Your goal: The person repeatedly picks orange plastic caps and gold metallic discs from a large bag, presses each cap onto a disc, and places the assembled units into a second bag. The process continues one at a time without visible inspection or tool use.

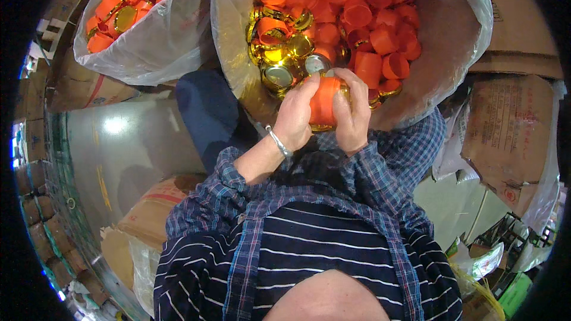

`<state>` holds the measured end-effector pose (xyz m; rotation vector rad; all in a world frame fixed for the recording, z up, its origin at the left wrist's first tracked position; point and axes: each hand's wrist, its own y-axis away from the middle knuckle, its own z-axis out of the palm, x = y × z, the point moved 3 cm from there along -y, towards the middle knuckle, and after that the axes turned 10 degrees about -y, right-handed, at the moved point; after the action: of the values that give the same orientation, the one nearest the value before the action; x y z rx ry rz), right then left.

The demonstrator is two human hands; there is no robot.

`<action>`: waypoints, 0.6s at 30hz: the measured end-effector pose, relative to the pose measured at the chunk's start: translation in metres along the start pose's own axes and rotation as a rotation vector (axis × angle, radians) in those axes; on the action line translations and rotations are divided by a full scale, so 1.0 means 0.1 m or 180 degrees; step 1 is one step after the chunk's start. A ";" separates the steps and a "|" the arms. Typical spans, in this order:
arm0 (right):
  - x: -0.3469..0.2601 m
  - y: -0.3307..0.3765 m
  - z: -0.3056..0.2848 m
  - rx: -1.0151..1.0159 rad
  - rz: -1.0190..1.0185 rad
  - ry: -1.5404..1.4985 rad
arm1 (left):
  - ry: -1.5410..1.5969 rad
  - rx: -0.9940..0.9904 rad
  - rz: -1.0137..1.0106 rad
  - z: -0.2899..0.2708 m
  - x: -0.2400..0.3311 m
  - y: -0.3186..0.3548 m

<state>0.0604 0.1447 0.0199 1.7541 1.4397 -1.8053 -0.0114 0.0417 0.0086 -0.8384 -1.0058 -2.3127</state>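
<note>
Fingers curl closed around an orange cylinder (323,102); left hand (294,113) at its eight o'clock; right hand (354,114) at four.

A printed brown carton (505,133) sits right, a red-marked cardboard box (151,211) lower left.

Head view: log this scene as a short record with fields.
Left hand: gripping one side of an orange cylinder
Right hand: gripping the other side of it
Left wrist: silver bracelet
Beyond the hands: large plastic bag of loose orange rings and shiny gold lids
Upper left: second plastic bag, with similar pieces
Right side: brown carton
</note>
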 end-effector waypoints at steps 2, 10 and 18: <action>-0.10 0.00 0.03 -0.0138 -0.0107 0.0051 | -0.0096 -0.0073 0.0019 0.03 0.02 0.03; -0.14 -0.01 0.09 0.0006 0.0604 -0.0603 | -0.1128 -0.0161 0.0980 0.08 0.04 0.18; 0.01 0.01 0.13 0.0281 0.0324 -0.0421 | -0.1906 0.0170 0.0786 0.03 0.07 0.04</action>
<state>0.0531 0.1352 0.0155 1.6805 1.2159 -1.9182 -0.0125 0.0401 0.0173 -1.5879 -1.1109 -1.8488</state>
